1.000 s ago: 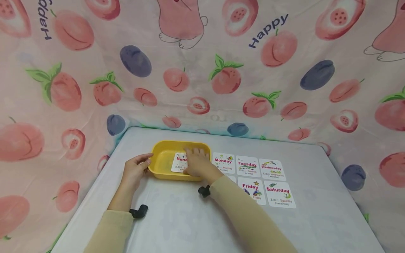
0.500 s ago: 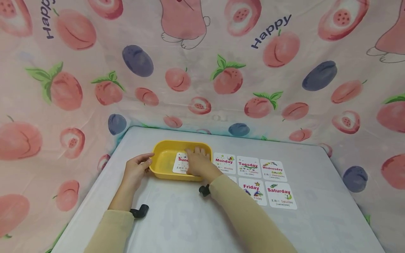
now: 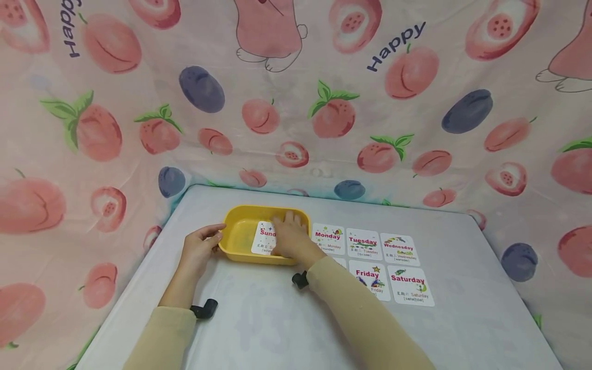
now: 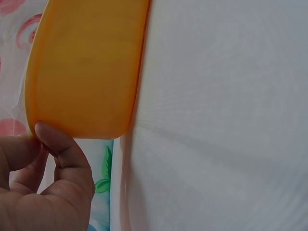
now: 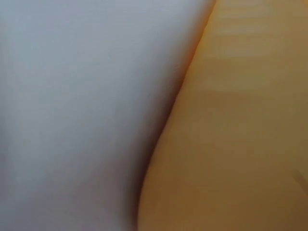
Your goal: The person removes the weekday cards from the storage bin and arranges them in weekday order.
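Note:
A yellow plastic tray (image 3: pixel 236 256) stands on the table at the middle left in the head view. My left hand (image 3: pixel 200 252) pinches the tray's left end, thumb on the rim, as the left wrist view also shows. Inside the tray is a white Sunday card (image 3: pixel 263 241), printed side up. My right hand (image 3: pixel 292 237) reaches into the tray over the card's right part, thumb side toward the card. Its fingertips are hidden, so whether they grip or only touch the card does not show. In the right wrist view only the tray's outer wall (image 5: pixel 231 134) and the table appear.
Right of the tray lie the cards Monday (image 3: pixel 328 239), Tuesday (image 3: pixel 363 243) and Wednesday (image 3: pixel 399 248). Below them are Friday (image 3: pixel 369 281), Saturday (image 3: pixel 410 285) and a card partly covered by my right forearm. A fruit-print cloth (image 3: pixel 296 103) hangs behind the white table (image 3: pixel 259 318).
The Sunday card has shifted very slightly inside the tray under my right hand, whose fingers moved a little. My left hand stays at the tray's left end. The view swung slightly.

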{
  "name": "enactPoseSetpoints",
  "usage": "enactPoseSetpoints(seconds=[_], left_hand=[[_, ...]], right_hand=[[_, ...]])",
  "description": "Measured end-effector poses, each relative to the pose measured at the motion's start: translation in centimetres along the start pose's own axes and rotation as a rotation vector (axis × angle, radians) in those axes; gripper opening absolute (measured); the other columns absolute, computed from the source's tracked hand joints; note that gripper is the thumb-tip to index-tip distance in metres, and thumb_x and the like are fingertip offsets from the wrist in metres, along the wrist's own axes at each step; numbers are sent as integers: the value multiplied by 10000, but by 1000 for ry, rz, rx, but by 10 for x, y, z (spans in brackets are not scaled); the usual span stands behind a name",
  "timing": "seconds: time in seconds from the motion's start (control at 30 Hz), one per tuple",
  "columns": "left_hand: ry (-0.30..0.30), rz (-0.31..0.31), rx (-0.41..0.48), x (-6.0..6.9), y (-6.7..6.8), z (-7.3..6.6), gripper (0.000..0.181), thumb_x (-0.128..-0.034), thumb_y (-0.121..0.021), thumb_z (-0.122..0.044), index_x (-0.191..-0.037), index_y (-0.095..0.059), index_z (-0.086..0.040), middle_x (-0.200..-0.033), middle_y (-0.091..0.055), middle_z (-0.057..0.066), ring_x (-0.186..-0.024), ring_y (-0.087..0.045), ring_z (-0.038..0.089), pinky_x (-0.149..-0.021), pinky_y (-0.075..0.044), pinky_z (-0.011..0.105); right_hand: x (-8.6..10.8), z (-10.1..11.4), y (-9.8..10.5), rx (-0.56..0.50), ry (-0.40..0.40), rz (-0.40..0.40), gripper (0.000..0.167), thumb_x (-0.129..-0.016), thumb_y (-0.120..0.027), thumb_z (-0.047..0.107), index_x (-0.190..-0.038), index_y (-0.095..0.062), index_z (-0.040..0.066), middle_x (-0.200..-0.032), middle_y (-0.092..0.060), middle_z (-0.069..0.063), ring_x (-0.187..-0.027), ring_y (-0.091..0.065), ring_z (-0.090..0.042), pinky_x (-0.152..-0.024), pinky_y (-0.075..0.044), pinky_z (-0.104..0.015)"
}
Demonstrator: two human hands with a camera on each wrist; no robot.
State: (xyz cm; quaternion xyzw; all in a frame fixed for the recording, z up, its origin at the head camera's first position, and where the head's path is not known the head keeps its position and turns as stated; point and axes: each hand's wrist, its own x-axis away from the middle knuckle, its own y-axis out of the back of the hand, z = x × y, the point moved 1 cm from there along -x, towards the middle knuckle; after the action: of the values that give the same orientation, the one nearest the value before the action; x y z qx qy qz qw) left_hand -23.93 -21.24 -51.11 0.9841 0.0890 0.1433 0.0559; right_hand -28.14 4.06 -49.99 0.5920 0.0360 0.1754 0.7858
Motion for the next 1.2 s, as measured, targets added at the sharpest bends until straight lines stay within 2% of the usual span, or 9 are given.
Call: enactPoseSetpoints(seconds=[0.17, 0.5, 0.73, 1.0, 1.13, 1.2], left_hand=[[-4, -2, 0, 1, 0, -1, 365, -1079, -637, -92, -1440, -675, -54, -1220, -594, 58, -869, -585, 110, -733, -561, 194], [16, -10, -2, 1, -1, -1, 361, -1080, -636, -98, -1438, -682, -78, -1269, -585, 75, -897, -587, 129, -736, -562, 193], [7, -8, -16, 2, -2, -3, 367, -1083, -634, -105, -1446, -677, -81, -1267, -582, 72, -915, -584, 139, -739, -558, 183], [8, -1, -11, 3, -1, -3, 375, -1086, -626, -103, -1458, -666, -81, -1279, -569, 79, -948, -578, 154, -753, -555, 173], [14, 0, -17, 4, -1, -2, 373, -1090, -622, -115, -1460, -666, -89, -1285, -562, 75, -966, -574, 162, -760, -555, 170], [11, 1, -18, 4, -1, -2, 376, -1088, -625, -115, -1461, -665, -83, -1283, -565, 75, -964, -572, 162, -757, -554, 171]], right_hand=[[0, -1, -1, 0, 14, -16, 928, -806, -962, 392, -1569, -470, 205, -1398, -405, -117, -1228, -414, -281, -1115, -461, -425], [2, -1, 1, -1, 44, -50, 901, -808, -963, 356, -1571, -507, 210, -1379, -454, -85, -1212, -407, -265, -1073, -436, -397], [2, -1, 3, 8, 61, -87, 766, -882, -886, 270, -1561, -536, 221, -1421, -513, -84, -1226, -433, -258, -1106, -439, -425], [2, -2, 3, -76, 73, -124, 658, -928, -770, 87, -1533, -568, 247, -1390, -522, -54, -1200, -478, -229, -1096, -478, -382], [3, -1, 4, -127, 74, -131, 610, -940, -748, 35, -1494, -607, 247, -1348, -523, -29, -1174, -519, -204, -1116, -508, -369], [3, -1, 4, -136, 77, -133, 604, -930, -747, 10, -1473, -624, 243, -1309, -523, -20, -1137, -534, -195, -1086, -518, -351]])
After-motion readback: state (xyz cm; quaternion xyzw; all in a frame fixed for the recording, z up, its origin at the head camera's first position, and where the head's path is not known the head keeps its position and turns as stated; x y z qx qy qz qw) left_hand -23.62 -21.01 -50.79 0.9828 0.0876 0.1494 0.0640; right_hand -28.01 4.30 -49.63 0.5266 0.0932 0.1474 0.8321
